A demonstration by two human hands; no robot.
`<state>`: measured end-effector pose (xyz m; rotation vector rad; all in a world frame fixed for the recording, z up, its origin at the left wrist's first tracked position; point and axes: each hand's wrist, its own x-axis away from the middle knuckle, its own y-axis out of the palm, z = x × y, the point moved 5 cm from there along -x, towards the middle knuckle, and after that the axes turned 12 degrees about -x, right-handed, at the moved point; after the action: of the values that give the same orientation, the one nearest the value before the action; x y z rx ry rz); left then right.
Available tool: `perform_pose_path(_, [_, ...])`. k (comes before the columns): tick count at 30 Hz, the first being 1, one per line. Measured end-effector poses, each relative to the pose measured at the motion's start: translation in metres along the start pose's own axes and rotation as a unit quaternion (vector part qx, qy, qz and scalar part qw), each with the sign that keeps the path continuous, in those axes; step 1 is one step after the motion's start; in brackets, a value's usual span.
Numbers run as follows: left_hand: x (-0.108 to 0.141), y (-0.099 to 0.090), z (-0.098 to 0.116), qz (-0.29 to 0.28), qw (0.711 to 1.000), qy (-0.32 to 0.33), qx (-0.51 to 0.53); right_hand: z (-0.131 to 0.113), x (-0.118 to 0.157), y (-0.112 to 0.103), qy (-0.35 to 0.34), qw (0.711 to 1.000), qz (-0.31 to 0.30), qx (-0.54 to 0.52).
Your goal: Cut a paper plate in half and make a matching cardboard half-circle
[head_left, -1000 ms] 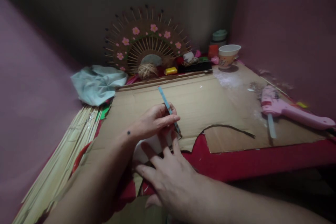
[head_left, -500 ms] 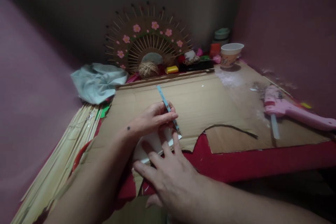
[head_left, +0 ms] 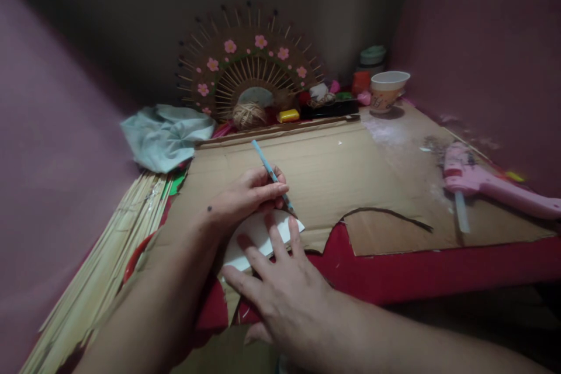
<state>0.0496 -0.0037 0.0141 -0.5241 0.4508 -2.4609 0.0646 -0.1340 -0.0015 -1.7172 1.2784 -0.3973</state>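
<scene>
My left hand (head_left: 258,190) is closed around a light blue pencil (head_left: 265,159), its tip pointing down at the upper right edge of a white paper piece (head_left: 254,236) with a curved edge. The paper lies on a sheet of cardboard (head_left: 315,163) near its ragged front edge. Spread across the paper's lower part, my right hand (head_left: 284,274) presses it down with its fingers apart. Those fingers cover some of the paper.
A pink glue gun (head_left: 473,178) lies at the right, and a paper cup (head_left: 388,90) stands behind it. At the back are a flowered fan (head_left: 260,42), a twine ball (head_left: 249,115) and a yellow packet (head_left: 288,115). Thin sticks (head_left: 109,251) and a pale cloth (head_left: 166,135) lie left.
My left hand with the pencil has shifted slightly left along the paper's edge, and the pencil leans more to the left. My right hand stays on the paper, more of which shows.
</scene>
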Motion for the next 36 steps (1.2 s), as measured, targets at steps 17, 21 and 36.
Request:
perform_pose_path(17, [0.0,0.005,0.0,-0.007,1.0,-0.009,0.013,-0.002,-0.001,-0.004,0.005,1.0,-0.006,0.006])
perform_pose_path(21, [0.001,-0.004,-0.004,0.007,0.999,-0.002,0.042,-0.001,0.0,-0.001,0.001,1.0,-0.011,-0.001])
perform_pose_path(36, [0.015,-0.035,-0.014,0.074,0.997,-0.019,0.009,0.0,0.001,0.004,-0.008,1.0,-0.024,0.005])
